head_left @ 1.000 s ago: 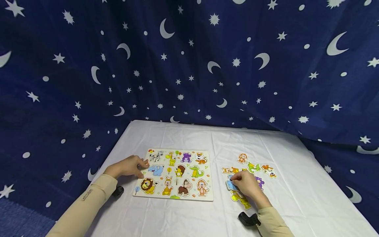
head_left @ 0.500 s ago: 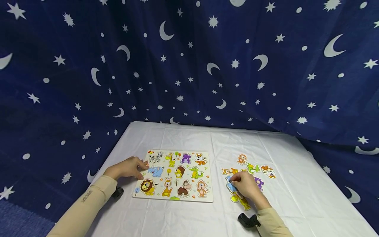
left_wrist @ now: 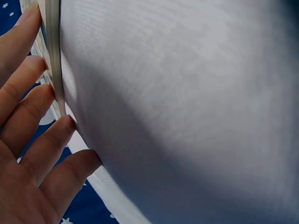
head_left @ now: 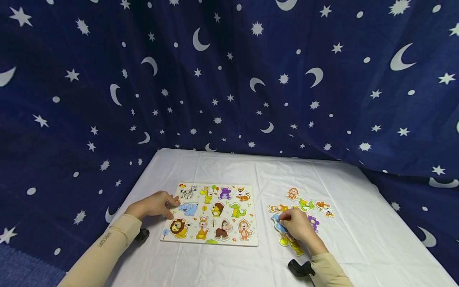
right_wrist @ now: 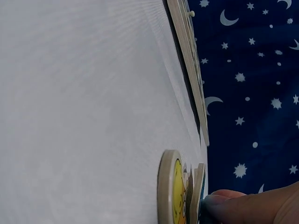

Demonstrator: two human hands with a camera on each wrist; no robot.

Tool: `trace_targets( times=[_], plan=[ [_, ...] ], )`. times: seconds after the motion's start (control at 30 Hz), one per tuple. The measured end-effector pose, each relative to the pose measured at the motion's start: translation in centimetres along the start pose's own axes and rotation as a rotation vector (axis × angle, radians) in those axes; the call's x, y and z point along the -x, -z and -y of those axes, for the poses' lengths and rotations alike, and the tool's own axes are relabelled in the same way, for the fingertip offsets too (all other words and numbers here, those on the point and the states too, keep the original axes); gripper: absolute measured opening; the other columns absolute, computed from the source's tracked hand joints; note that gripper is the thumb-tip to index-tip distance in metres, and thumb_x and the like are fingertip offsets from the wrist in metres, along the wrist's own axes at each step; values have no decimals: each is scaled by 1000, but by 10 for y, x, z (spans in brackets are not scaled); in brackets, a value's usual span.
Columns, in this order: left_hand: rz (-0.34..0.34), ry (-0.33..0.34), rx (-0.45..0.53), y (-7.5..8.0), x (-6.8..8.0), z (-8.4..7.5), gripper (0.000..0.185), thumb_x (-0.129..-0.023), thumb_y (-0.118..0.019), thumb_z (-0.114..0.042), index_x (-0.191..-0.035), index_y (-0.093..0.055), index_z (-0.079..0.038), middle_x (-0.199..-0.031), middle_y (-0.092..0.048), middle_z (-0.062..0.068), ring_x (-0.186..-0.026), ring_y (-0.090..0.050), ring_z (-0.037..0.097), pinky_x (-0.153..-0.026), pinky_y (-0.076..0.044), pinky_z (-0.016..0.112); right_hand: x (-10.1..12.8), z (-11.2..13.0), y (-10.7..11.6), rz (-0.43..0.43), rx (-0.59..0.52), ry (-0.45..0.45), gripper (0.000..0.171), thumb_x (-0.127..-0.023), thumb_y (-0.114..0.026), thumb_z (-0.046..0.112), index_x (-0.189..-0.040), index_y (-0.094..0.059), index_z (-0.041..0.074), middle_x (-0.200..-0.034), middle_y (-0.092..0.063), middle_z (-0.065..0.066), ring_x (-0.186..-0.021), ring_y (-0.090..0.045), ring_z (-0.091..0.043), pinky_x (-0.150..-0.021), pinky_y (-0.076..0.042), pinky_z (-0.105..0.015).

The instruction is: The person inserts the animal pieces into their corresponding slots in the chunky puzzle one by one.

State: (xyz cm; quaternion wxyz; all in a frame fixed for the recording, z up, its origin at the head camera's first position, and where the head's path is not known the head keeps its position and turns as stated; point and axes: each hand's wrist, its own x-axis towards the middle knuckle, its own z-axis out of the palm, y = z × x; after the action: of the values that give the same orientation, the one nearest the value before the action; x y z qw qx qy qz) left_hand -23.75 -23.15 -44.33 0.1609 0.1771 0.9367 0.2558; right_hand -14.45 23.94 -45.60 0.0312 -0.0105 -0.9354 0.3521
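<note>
A puzzle board (head_left: 209,241) printed with cartoon animals lies flat on the table. My left hand (head_left: 156,205) touches its left edge with fingers spread and relaxed; in the left wrist view the fingertips (left_wrist: 63,123) meet the board's side. To the right of the board, my right hand (head_left: 299,226) pinches a blue elephant puzzle piece (head_left: 277,224) by its knob, which the fingers mostly hide. The elephant is tilted among other pieces. Just below it lies a yellow giraffe piece (head_left: 295,246), partly covered. In the right wrist view, the thumb (right_wrist: 252,205) is against the blue piece.
Around my right hand lie a monkey piece (head_left: 292,194), a green crocodile piece (head_left: 306,205), a purple piece (head_left: 313,223), an orange piece (head_left: 277,208) and a tiger piece (head_left: 324,206). A white cloth (head_left: 358,227) covers the table. A starry blue curtain (head_left: 229,79) hangs behind.
The elephant piece has turned and shifted slightly to the left in my right hand's pinch. My left hand stays at the board's edge.
</note>
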Motion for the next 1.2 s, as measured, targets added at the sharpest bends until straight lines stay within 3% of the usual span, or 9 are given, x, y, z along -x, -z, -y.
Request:
trace_targets(
  times=[0.17,0.4,0.73,1.2],
  plan=[
    [-6,15,9,-1,0,1,52,-63,-91,-12,-113,-76,-6,-141,-59,20,-140,-45,43,-117,-33,56,1,1,0,2,-6,5,10,-83,-69,-5,-86,-76,2,-84,-74,-8,-73,-60,-13,-63,-49,-27],
    [-3,16,3,-1,1,3,53,-63,-91,-12,-114,-76,-7,-143,-57,18,-140,-45,43,-116,-33,56,-1,0,-5,-38,-7,137,9,-78,-69,-7,-80,-75,0,-75,-72,-8,-67,-58,-10,-62,-50,-27],
    [5,21,11,1,2,0,53,-64,-91,-12,-114,-75,-6,-143,-57,17,-141,-43,42,-117,-32,55,-3,6,-5,-26,40,96,11,-78,-73,-6,-80,-76,4,-80,-75,-8,-74,-63,-13,-67,-51,-28],
    [5,6,22,0,2,0,53,-64,-91,-13,-114,-75,-6,-143,-56,21,-141,-43,44,-117,-32,55,-6,6,-4,1,-11,63,7,-75,-73,-4,-78,-75,2,-71,-72,-4,-66,-58,-9,-60,-48,-23]
  ],
)
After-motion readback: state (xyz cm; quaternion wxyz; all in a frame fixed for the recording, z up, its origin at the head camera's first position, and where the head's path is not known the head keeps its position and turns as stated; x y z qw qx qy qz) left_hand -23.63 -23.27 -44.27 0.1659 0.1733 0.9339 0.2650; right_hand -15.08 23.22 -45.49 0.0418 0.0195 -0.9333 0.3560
